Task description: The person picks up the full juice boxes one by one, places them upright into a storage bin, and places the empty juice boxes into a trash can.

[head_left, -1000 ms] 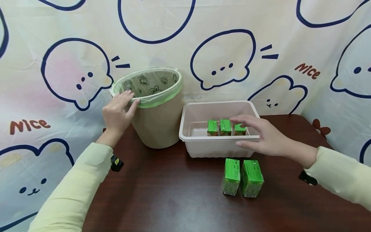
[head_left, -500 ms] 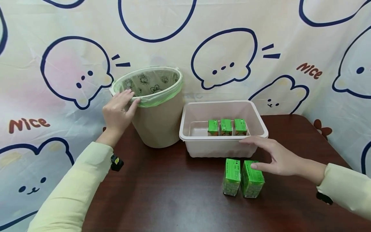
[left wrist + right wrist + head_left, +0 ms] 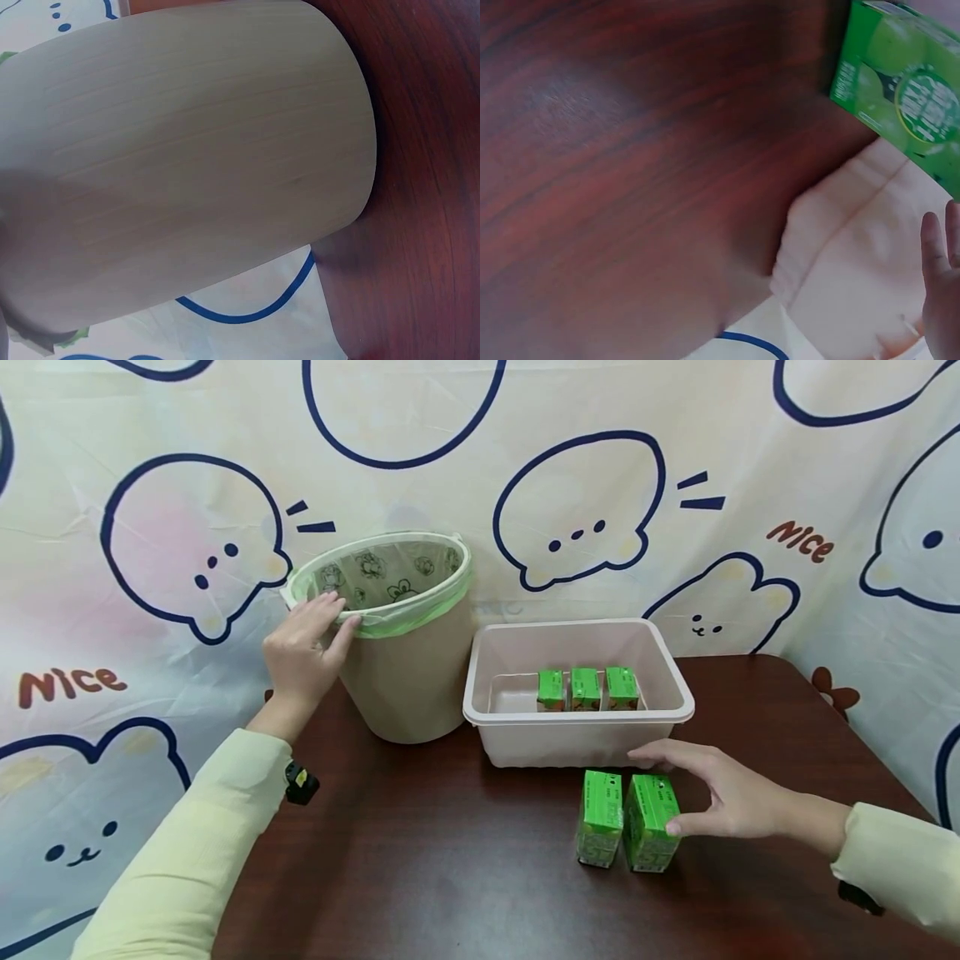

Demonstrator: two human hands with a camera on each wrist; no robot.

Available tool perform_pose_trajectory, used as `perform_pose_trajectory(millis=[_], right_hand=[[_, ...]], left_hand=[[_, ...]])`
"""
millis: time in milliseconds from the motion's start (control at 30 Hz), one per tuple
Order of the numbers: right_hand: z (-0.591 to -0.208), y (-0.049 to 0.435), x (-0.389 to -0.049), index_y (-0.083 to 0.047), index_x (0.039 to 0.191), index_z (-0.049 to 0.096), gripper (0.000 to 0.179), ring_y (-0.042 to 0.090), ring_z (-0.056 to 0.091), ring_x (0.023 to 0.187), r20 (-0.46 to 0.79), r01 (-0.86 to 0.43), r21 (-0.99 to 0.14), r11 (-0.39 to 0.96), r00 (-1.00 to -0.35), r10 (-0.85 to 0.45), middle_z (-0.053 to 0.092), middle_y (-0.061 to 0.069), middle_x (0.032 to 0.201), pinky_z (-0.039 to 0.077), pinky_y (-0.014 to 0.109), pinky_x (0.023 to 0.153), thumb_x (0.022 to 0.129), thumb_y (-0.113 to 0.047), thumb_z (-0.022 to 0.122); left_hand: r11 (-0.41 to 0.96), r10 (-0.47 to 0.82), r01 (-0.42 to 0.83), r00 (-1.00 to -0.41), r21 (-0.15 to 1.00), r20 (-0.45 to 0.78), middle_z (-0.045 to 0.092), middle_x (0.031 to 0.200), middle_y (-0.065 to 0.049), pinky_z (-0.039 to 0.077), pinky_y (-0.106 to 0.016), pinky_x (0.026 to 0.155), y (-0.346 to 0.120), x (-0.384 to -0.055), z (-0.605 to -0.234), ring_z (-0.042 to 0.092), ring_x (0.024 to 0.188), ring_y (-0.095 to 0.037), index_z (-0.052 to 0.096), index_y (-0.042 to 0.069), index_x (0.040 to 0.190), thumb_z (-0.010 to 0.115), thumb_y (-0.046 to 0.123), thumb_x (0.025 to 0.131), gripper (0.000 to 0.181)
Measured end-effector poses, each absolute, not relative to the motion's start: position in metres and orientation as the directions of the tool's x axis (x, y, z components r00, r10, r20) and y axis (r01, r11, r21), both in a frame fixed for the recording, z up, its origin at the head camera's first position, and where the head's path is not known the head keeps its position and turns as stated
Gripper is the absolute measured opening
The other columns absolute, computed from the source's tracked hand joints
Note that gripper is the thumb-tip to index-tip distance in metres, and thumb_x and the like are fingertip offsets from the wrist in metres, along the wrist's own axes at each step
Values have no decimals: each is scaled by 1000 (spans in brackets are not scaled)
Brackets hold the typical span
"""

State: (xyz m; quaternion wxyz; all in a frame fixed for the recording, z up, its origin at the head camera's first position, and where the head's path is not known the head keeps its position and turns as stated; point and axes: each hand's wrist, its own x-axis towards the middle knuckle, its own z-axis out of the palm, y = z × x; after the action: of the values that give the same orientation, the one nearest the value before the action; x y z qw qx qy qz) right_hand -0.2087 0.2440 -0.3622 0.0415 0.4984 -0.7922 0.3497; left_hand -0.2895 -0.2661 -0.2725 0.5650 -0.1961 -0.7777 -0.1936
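My left hand holds the near-left rim of a beige trash can, its fingers over the edge. A pale green bag with printed drawings lines the can. Only the can's side shows in the left wrist view. My right hand is around the right-hand green drink carton, thumb at its near right side and fingers spread behind its top. Round green fruit is printed on that carton in the right wrist view. A second green carton stands just to its left.
Behind the two cartons, a pale plastic bin holds three more green cartons in a row. It stands beside the trash can on the dark wood table. A cartoon-print cloth hangs behind.
From over the pale bin, my right hand has moved down and slightly right to the front right carton. The left hand stays on the trash can's rim.
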Motion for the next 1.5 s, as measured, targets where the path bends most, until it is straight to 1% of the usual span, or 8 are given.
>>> perform_pose_trajectory(millis=[200,367,600,800,967,1200,1367,1500], right_hand=[[-370,251,-207,-17,144,45,85,17,53,122,348,-791,-521,321,-540,-766,55,2,136,47,33,94,70,-24,85],[-374,252,-205,-20,146,41,88,15,47,128,260,-750,-542,379,-579,-773,50,0,141,45,36,97,70,-30,85],[-376,250,-202,-14,145,42,83,12,49,124,237,-731,-551,402,-599,-765,51,3,140,46,35,96,76,-34,83],[-375,247,-199,-15,143,44,77,12,51,121,229,-715,-548,433,-627,-745,53,1,137,47,37,95,79,-38,81],[-376,246,-198,-11,141,46,75,12,53,117,242,-721,-545,428,-624,-743,54,-1,135,48,35,93,80,-38,81],[-376,246,-200,-22,141,46,71,11,55,115,262,-735,-536,416,-613,-746,56,0,133,49,33,91,81,-37,80],[-371,245,-201,-22,141,47,71,12,56,115,283,-747,-522,412,-607,-743,56,-4,133,49,33,91,80,-36,81],[-365,243,-203,-22,140,46,71,11,57,111,302,-757,-519,396,-596,-744,56,-7,130,49,31,90,80,-34,81]], left_hand=[[847,89,526,-271,70,959,71,108,-11,47,-46,96,-265,-290,-272,67,104,-27,76,4,106,72,26,86,30],[847,89,528,-268,69,959,71,108,-12,47,-45,97,-265,-291,-271,67,104,-28,76,4,106,72,26,86,30],[851,89,521,-273,69,958,70,108,-12,46,-43,98,-266,-291,-271,67,104,-28,75,4,106,71,27,87,30],[851,88,520,-273,69,958,71,108,-12,46,-42,98,-266,-291,-271,67,104,-27,76,4,106,72,27,86,31],[849,92,524,-271,67,958,70,108,-11,46,-43,98,-266,-292,-271,67,104,-27,76,4,106,72,27,86,30],[851,89,521,-270,67,959,71,108,-12,46,-41,98,-266,-292,-273,67,103,-27,76,4,106,71,27,87,30],[849,88,524,-272,71,958,71,108,-11,46,-42,98,-266,-292,-274,67,104,-27,76,4,106,71,28,87,31],[850,88,523,-272,71,958,71,108,-11,47,-42,98,-266,-292,-274,67,103,-27,76,4,105,71,28,87,30]])
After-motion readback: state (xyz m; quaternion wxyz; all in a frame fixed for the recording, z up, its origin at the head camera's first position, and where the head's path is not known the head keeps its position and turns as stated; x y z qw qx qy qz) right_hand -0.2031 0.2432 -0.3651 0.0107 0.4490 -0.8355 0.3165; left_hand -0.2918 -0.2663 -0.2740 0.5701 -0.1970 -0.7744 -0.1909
